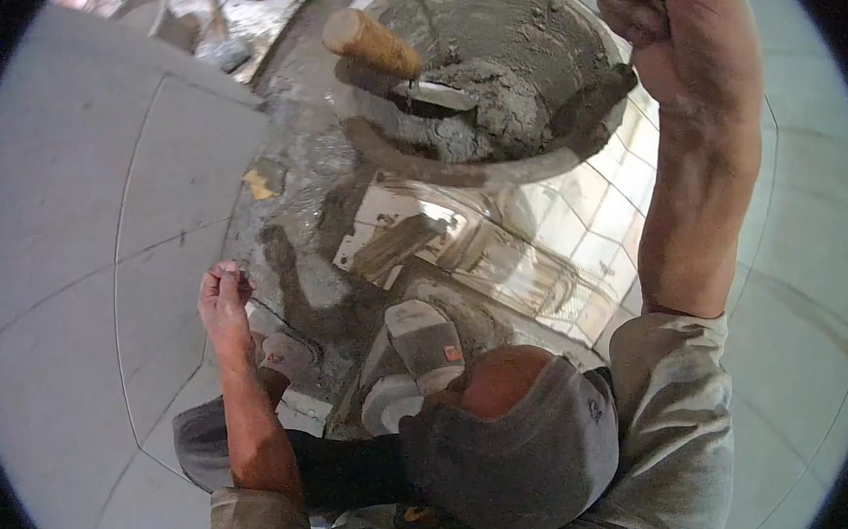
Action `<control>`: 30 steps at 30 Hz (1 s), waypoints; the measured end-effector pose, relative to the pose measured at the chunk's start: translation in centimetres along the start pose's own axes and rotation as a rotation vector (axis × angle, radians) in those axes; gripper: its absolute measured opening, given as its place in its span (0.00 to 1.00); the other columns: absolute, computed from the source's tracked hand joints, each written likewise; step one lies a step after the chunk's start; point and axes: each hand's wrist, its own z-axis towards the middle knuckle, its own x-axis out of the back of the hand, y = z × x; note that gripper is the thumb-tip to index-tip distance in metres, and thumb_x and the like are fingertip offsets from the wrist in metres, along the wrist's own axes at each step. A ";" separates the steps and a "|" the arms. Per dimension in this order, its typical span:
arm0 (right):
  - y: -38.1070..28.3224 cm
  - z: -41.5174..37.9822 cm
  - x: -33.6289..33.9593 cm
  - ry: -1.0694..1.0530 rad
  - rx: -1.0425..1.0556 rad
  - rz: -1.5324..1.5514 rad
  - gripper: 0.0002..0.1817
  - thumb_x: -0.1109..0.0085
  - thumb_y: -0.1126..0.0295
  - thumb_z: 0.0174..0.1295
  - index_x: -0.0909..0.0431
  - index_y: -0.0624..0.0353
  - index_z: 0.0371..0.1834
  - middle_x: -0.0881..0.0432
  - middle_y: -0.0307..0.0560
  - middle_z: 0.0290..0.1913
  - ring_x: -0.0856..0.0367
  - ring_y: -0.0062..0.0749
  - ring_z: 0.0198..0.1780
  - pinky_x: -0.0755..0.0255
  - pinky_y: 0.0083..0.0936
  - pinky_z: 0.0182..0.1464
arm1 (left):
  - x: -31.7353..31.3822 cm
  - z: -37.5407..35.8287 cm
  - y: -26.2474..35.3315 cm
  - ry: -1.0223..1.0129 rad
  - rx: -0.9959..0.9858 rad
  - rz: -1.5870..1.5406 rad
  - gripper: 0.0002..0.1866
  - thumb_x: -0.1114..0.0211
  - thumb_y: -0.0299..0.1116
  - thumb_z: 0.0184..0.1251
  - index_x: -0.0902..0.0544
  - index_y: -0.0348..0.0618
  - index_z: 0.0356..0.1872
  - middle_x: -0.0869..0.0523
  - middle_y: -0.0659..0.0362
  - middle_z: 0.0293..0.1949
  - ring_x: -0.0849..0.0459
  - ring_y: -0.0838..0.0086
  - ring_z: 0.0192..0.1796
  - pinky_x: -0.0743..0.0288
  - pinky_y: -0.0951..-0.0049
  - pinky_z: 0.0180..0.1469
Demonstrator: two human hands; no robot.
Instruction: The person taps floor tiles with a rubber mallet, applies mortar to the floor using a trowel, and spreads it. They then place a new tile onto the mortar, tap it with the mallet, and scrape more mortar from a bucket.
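Note:
My left hand (226,300) is raised beside the left tiled wall, its fingers curled and pressed together; anything between them is too small to tell. At the top right, my right hand (657,30) has its fingers folded in, partly cut off by the frame edge, and what it may hold is hidden. Between the hands, towards the top, a round basin (574,165) holds wet grey mortar (514,109). A trowel with a wooden handle (375,45) rests in the basin on the mortar, touched by neither hand.
Tiled walls (50,199) stand on both sides. Wet tiles (503,260) and a smeared wooden piece (396,248) lie below the basin. A yellowish scrap (258,184) is on the rough floor. A pale bucket (147,11) and a hammer-like tool (225,49) are at the upper left.

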 end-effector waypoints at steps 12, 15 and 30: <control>-3.6 -15.5 11.7 0.661 -0.085 -0.370 0.16 0.40 0.62 0.64 0.23 0.63 0.24 0.36 0.29 0.13 0.46 0.11 0.13 0.55 0.15 0.14 | -7.8 3.8 3.6 -0.288 -0.129 0.206 0.10 0.36 0.41 0.66 0.22 0.48 0.36 0.22 0.65 0.29 0.23 0.79 0.32 0.26 0.76 0.38; -4.5 -17.7 13.4 0.772 -0.071 -0.469 0.16 0.41 0.61 0.64 0.23 0.61 0.24 0.36 0.30 0.14 0.46 0.12 0.13 0.55 0.14 0.14 | -11.2 4.4 4.7 -0.348 -0.135 0.228 0.09 0.37 0.39 0.67 0.22 0.44 0.38 0.21 0.64 0.31 0.23 0.79 0.33 0.26 0.76 0.39; -7.2 -28.1 19.6 1.066 -0.349 -0.675 0.15 0.48 0.56 0.70 0.23 0.57 0.35 0.32 0.29 0.23 0.45 0.09 0.19 0.55 0.12 0.20 | -21.0 4.3 5.2 -0.602 -0.127 0.258 0.06 0.41 0.33 0.70 0.23 0.42 0.38 0.23 0.64 0.30 0.24 0.79 0.33 0.24 0.75 0.38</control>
